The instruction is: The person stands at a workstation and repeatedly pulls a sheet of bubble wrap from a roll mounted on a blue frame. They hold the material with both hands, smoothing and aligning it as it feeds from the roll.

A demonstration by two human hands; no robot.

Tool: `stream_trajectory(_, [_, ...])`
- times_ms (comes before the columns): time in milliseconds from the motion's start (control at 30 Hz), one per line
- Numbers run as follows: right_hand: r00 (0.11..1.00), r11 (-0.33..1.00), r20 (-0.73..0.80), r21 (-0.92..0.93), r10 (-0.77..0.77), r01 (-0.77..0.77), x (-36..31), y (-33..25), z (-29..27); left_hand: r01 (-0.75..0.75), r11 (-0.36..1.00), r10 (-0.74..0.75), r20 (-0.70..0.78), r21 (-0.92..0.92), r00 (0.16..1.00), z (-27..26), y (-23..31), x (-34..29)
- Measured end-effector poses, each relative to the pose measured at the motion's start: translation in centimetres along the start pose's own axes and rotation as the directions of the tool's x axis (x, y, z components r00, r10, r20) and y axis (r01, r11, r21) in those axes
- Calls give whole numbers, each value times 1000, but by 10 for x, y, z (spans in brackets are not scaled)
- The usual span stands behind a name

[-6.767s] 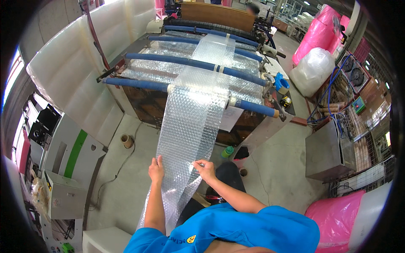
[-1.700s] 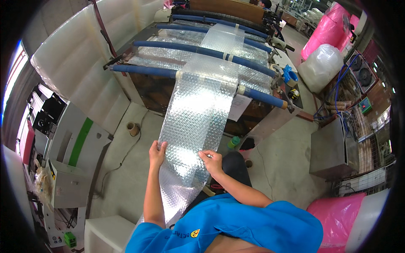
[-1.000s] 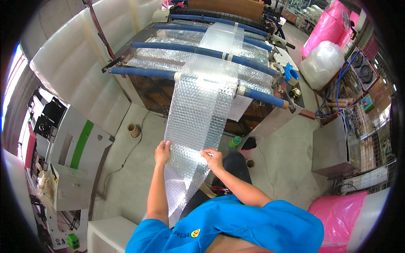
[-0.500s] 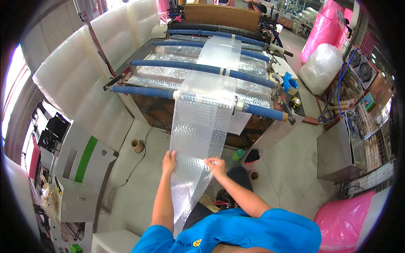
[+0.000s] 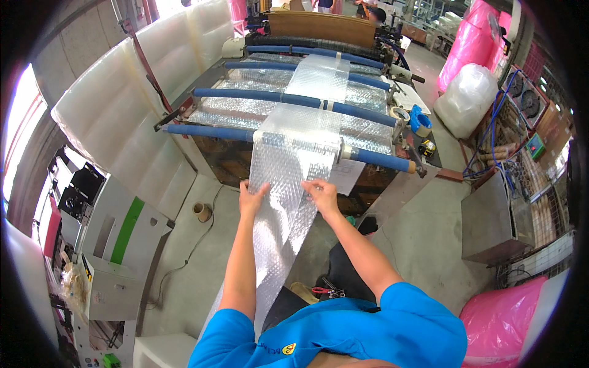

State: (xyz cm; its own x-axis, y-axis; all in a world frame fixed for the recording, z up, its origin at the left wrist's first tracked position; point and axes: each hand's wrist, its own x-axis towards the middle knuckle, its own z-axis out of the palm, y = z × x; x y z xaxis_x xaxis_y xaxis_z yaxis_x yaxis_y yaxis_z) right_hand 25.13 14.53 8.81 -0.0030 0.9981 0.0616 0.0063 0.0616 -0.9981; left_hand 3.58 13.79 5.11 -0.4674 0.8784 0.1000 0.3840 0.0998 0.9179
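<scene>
The left hand (image 5: 253, 199) and right hand (image 5: 323, 197) pinch opposite edges of a clear bubble-wrap strip (image 5: 277, 214), which drapes over the front blue roller (image 5: 208, 131) and runs down toward the blue shirt (image 5: 356, 328).

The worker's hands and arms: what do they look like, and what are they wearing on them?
The left hand and right hand are bare, with no gloves or watch showing. The arms are uncovered up to short, bright blue sleeves, part of a blue shirt with a small yellow emblem.
</scene>
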Motion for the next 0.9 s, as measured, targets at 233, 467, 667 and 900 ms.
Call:
stream_trajectory(233, [967, 977, 197, 112, 160, -184, -118, 44, 4, 227, 945, -243, 41, 236, 969, -42, -60, -100])
stream_trajectory(467, [906, 869, 334, 327, 261, -371, -136, -14, 3, 0, 998, 8, -131, 62, 991, -136, 42, -130])
stream_trajectory(667, [930, 891, 132, 266, 344, -368, -146, 13, 17, 92, 995, -89, -65, 48, 994, -116, 5, -132])
stream_trajectory(900, [890, 901, 240, 105, 387, -421, -162, 12, 20, 86, 991, -90, -42, -100, 995, -105, -11, -127])
